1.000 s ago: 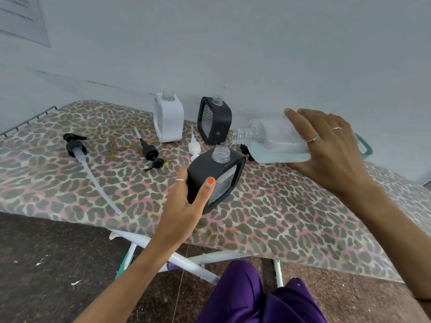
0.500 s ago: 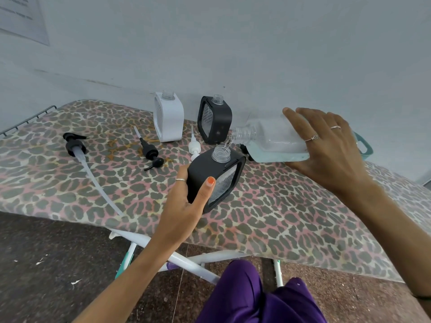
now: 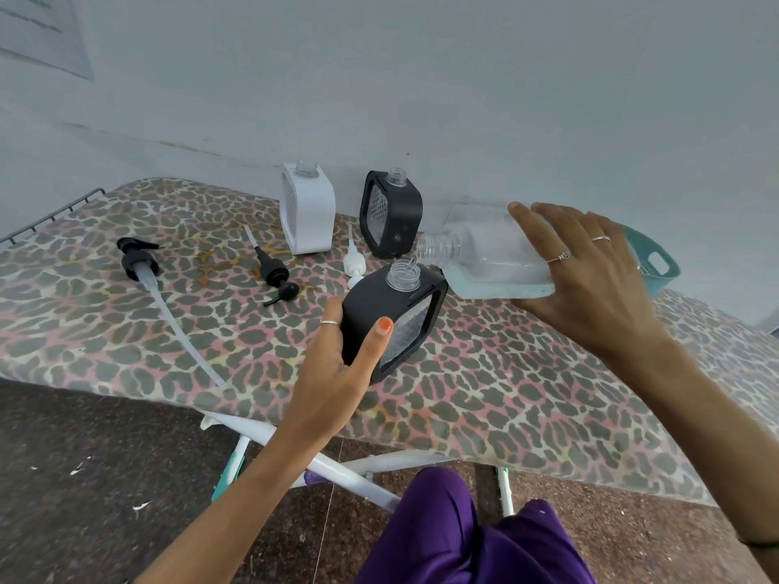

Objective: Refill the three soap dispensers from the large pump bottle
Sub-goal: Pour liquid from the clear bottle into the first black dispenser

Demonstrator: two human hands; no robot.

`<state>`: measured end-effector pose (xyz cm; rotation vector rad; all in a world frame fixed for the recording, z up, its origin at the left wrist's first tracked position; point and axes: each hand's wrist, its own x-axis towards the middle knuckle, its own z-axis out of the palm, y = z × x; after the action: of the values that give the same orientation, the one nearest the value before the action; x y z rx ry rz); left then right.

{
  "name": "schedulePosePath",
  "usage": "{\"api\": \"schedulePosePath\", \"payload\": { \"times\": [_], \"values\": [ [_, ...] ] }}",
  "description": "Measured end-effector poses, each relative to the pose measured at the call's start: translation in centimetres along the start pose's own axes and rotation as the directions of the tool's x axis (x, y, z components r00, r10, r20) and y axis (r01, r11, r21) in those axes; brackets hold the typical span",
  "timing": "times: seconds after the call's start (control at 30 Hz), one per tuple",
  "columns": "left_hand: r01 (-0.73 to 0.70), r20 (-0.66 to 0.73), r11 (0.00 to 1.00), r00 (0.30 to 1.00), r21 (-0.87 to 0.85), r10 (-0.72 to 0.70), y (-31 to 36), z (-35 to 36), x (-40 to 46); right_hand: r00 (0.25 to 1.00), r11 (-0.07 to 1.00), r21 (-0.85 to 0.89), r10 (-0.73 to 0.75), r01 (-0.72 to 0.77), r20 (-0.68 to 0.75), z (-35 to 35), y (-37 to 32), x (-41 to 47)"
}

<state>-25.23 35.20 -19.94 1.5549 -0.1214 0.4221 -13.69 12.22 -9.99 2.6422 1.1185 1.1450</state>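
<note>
While tipped sideways, clear squarish bottle [image 3: 489,250] meets matte black dispenser [image 3: 392,318].

— Any writing you can make out?
— Only on the paper sheet [image 3: 40,31] on the wall at about ten o'clock: a few printed lines, too blurred to read.
— Labels on the bottles?
— None legible.
</note>
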Motion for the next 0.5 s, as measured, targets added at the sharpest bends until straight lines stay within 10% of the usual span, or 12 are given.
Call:
{"api": "schedulePosePath", "payload": {
  "times": [0.33, 0.5],
  "values": [
    [-0.008, -0.013, 1.000, 1.000, 0.011, 0.008, 0.1, 0.0, -0.2, 0.985, 0.954, 0.246, 0.171, -0.173, 0.031, 1.5, -2.7, -1.2],
    [-0.030, -0.030, 0.999, 0.999, 0.037, 0.032, -0.1, -0.1, -0.1, 0.905, 0.745, 0.537, 0.418, -0.394, 0.084, 3.3, -4.1, -2.1]
  ]
}}
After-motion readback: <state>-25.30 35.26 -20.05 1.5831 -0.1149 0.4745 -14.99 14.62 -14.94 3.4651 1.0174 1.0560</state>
